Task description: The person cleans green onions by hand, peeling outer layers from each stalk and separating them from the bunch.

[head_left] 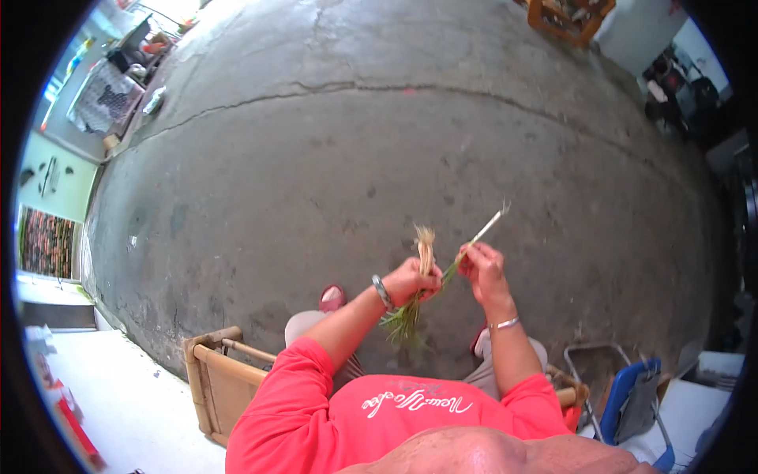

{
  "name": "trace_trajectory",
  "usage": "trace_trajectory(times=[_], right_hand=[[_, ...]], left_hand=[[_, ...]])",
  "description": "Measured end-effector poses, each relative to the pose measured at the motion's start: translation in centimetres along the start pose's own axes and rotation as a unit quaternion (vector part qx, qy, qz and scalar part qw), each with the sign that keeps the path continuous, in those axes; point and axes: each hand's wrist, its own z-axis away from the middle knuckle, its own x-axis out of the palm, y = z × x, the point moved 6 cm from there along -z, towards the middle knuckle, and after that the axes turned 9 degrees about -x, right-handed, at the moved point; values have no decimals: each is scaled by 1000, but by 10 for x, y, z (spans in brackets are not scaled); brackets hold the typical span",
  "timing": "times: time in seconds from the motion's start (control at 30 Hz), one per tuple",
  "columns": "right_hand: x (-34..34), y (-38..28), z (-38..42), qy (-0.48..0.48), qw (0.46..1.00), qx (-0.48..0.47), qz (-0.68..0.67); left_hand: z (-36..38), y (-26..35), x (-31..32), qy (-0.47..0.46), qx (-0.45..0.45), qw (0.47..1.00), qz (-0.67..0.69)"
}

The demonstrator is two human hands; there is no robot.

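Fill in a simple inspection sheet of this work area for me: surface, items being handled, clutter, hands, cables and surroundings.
Surface: grey floor, crossed by a long crack.
Job's things: rooted bunch of stalks with green leaves; single stalk, pale towards its rooted tip.
Clutter: small white scrap on the floor, left; dark pile at far right, contents unclear.
Hands: left hand grips the bunch; right hand pinches the single stalk.
Cables: nothing seen.
Surroundings: bamboo-like armrest at left; blue folded item at right; wooden frame ahead, partly cut off.
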Motion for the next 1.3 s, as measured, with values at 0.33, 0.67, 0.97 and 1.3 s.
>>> trace_trajectory(times=[0.33,0.67,0.97,1.3], right_hand=[[-8,3,-3,-2,999,-30,-24],[0,-4,0,-19,998,-48,-47],[2,-4,3,-25,996,-87,18],[-9,-21,-2,4,991,-130,-30]], left_hand=[[-5,-4,-3,6,10,998,-54],[-1,4,-7,81,32,992,-87],[-2,7,-11,129,22,980,-153],[-5,0,-25,239,14,871,-429]])
